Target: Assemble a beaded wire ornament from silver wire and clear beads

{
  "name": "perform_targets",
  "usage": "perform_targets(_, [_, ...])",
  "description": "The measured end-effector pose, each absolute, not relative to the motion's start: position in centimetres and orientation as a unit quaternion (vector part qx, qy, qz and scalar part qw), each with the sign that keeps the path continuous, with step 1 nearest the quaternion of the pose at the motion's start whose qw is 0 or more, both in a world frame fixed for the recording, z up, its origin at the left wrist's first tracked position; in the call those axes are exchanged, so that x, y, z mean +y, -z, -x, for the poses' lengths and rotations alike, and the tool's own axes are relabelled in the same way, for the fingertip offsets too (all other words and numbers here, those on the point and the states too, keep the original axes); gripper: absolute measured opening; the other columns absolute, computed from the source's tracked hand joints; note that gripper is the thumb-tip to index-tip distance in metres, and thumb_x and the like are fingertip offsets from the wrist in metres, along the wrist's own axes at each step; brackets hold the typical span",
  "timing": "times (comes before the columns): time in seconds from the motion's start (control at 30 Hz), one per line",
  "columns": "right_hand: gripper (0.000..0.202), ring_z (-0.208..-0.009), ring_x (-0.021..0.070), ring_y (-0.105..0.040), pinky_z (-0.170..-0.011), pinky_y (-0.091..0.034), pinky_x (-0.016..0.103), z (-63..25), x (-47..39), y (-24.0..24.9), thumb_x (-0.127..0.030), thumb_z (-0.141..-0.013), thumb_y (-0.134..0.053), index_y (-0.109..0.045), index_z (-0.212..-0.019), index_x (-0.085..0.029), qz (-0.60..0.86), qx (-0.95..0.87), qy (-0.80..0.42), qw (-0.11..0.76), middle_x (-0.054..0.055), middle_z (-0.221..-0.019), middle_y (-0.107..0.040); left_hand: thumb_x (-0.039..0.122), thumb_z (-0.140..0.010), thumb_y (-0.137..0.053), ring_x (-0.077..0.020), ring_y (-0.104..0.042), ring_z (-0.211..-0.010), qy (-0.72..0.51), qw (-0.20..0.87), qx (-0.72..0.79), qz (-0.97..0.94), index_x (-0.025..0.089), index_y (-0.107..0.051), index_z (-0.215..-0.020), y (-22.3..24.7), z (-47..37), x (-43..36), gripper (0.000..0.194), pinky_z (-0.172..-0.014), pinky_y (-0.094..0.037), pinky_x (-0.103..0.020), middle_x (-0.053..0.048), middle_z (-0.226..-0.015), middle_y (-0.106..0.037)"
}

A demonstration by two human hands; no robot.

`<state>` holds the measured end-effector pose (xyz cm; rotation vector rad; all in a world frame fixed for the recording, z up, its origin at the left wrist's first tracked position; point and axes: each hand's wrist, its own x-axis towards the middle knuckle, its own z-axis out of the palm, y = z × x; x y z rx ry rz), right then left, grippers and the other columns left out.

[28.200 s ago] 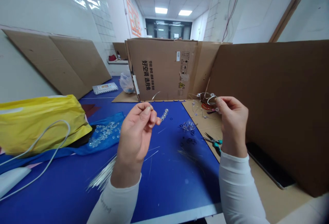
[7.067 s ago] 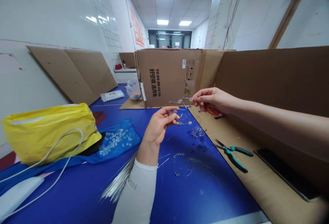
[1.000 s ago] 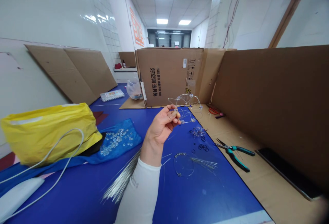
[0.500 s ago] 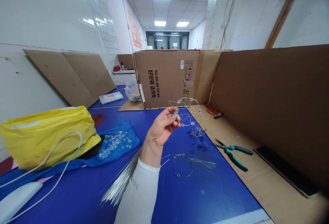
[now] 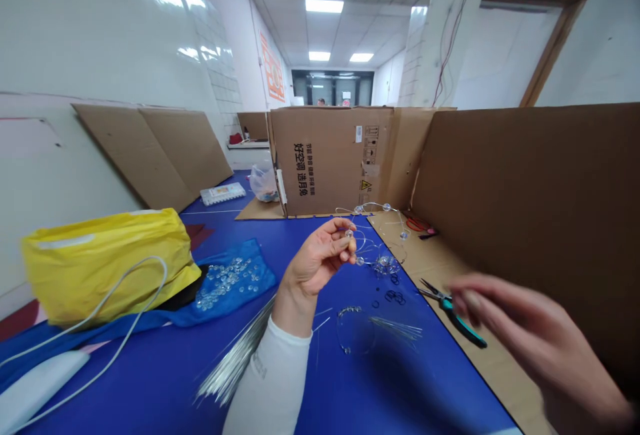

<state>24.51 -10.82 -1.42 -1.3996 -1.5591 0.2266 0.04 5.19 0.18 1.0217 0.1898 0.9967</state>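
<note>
My left hand point(image 5: 320, 258) pinches a thin wire loop strung with clear beads point(image 5: 387, 207), held up above the blue table. My right hand point(image 5: 505, 315), smeared by motion, is at the right over the cardboard, its fingers curled; whether it holds anything cannot be made out. It partly covers the teal-handled pliers point(image 5: 467, 330). Below the held loop lie a small beaded wire piece point(image 5: 384, 264), several black rings point(image 5: 396, 297) and a second beaded ring point(image 5: 347, 350). Short wires point(image 5: 400, 327) lie beside that ring.
A bundle of wires point(image 5: 235, 362) lies left of my left forearm. Clear beads point(image 5: 230, 278) rest on a blue cloth beside a yellow bag point(image 5: 110, 262). Cardboard panels point(image 5: 330, 162) stand behind and at right. Red-handled scissors point(image 5: 416, 224) lie near the back corner.
My right hand has come into view from the right, over the pliers. My left hand still pinches the beaded loop. The whole view has shifted slightly.
</note>
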Motion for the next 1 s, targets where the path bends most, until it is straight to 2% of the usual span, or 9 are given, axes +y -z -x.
perform_targets(0.1, [0.036, -0.085, 0.0217, -0.072, -0.072, -0.058, 0.031, -24.1, -4.7, -1.5, -0.054, -0.09, -0.064, -0.079, -0.103, -0.024, 0.55, -0.594, -0.094, 0.58, 0.007, -0.094, -0.078, 0.019, -0.069, -0.09, -0.0057, -0.054, -0.051, -0.458, 0.746, 0.09, -0.474, 0.013, -0.066, -0.094, -0.3, -0.1, 4.9, 0.035, -0.056, -0.052, -0.019, 0.001, -0.064, -0.066])
perform_targets(0.2, [0.036, -0.093, 0.0237, -0.072, -0.083, -0.056, 0.037, -23.0, -0.8, -2.5, -0.052, -0.087, -0.067, -0.077, -0.106, -0.022, 0.508, -0.606, -0.126, 0.599, 0.009, -0.103, -0.079, 0.021, -0.067, -0.091, -0.0058, -0.052, -0.05, -0.461, 0.74, 0.095, -0.48, 0.013, -0.067, -0.094, -0.4, -0.1, 4.9, 0.037, -0.056, -0.051, -0.02, 0.001, -0.063, -0.064])
perform_targets(0.3, [0.031, -0.086, 0.0227, -0.071, -0.08, -0.055, 0.038, -21.7, 0.5, -2.1, -0.048, -0.083, -0.072, -0.078, -0.099, -0.021, 0.489, -0.608, -0.167, 0.603, 0.009, -0.095, -0.079, 0.022, -0.066, -0.091, -0.0061, -0.052, -0.051, -0.459, 0.739, 0.102, -0.483, 0.013, -0.067, -0.093, -0.4, -0.2, 4.8, 0.037, -0.057, -0.051, -0.021, 0.001, -0.063, -0.064])
perform_targets(0.53, [0.018, -0.065, 0.0167, -0.064, -0.062, -0.05, 0.03, -20.2, 0.8, -1.1, -0.039, -0.077, -0.074, -0.076, -0.077, -0.02, 0.452, -0.531, -0.198, 0.688, 0.004, -0.072, -0.073, 0.024, -0.066, -0.092, -0.0069, -0.053, -0.051, -0.455, 0.724, 0.13, -0.501, 0.012, -0.067, -0.094, -0.2, -1.1, 4.8, 0.039, -0.057, -0.052, -0.022, 0.0, -0.063, -0.065])
perform_targets(0.8, [0.017, -0.063, 0.0147, -0.059, -0.061, -0.046, 0.028, -20.7, 1.1, -0.3, -0.035, -0.082, -0.071, -0.075, -0.077, -0.02, 0.472, -0.531, -0.138, 0.69, 0.001, -0.068, -0.07, 0.024, -0.071, -0.087, -0.0101, -0.059, -0.059, -0.462, 0.668, 0.196, -0.549, 0.012, -0.067, -0.1, 0.2, -1.5, 4.9, 0.037, -0.061, -0.052, -0.024, -0.003, -0.072, -0.069])
perform_targets(0.87, [0.017, -0.063, 0.0145, -0.059, -0.061, -0.046, 0.028, -20.5, 1.0, -0.3, -0.034, -0.083, -0.069, -0.074, -0.076, -0.02, 0.473, -0.533, -0.132, 0.689, 0.001, -0.068, -0.069, 0.024, -0.075, -0.083, -0.0116, -0.061, -0.065, -0.473, 0.633, 0.226, -0.569, 0.012, -0.067, -0.105, 0.2, -1.7, 4.9, 0.036, -0.062, -0.051, -0.023, -0.006, -0.079, -0.071])
perform_targets(1.0, [0.018, -0.062, 0.0144, -0.058, -0.06, -0.045, 0.028, -20.0, 0.9, -0.3, -0.034, -0.084, -0.068, -0.073, -0.074, -0.02, 0.48, -0.549, -0.128, 0.672, 0.001, -0.066, -0.067, 0.018, -0.081, -0.075, -0.0138, -0.064, -0.081, -0.538, 0.512, 0.313, -0.592, 0.015, -0.07, -0.11, 0.2, -1.9, 4.7, 0.029, -0.068, -0.05, -0.023, -0.01, -0.107, -0.072])
